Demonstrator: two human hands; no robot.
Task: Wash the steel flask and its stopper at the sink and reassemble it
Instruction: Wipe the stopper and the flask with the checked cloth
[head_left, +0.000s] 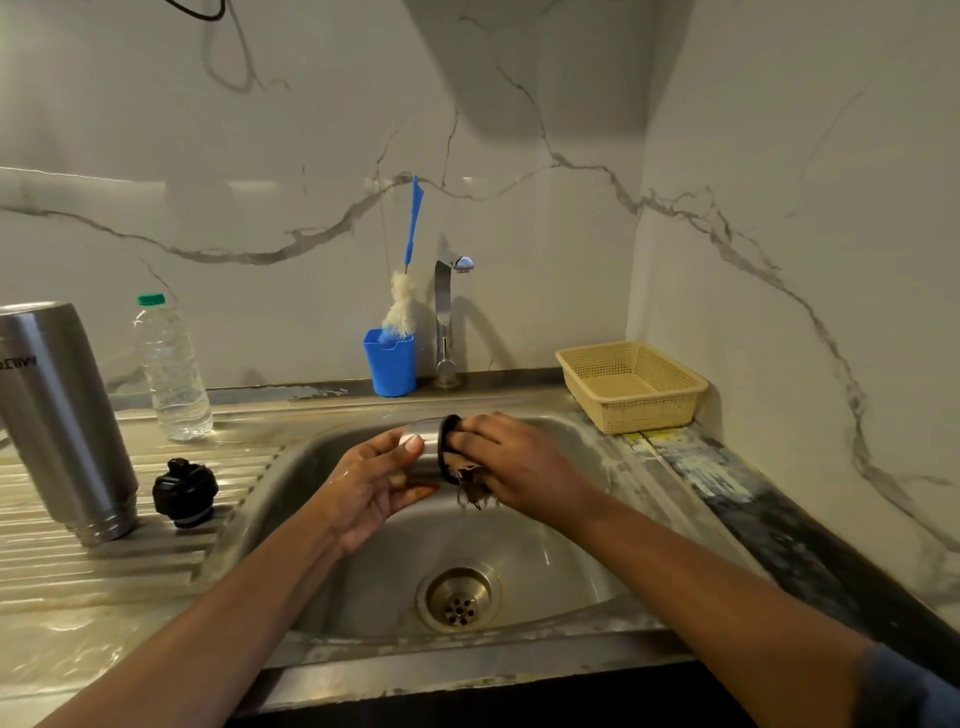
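Observation:
The steel flask body (57, 415) stands upside down on the draining board at the left. Its black stopper (184, 491) sits beside it, to the right. Over the sink basin (519, 551) my left hand (374, 483) grips a small steel cup-shaped cap (423, 447) lying on its side. My right hand (511, 465) holds a dark scrub pad (457, 462) against the cap's open end; part of the pad hangs ragged below my fingers. The inside of the cap is hidden.
A tap (447, 317) stands behind the basin, no water running. A blue holder (390, 361) with a bottle brush (408, 280) is left of it. A clear plastic water bottle (171, 369) stands on the counter. A beige basket (631, 384) sits at the right corner.

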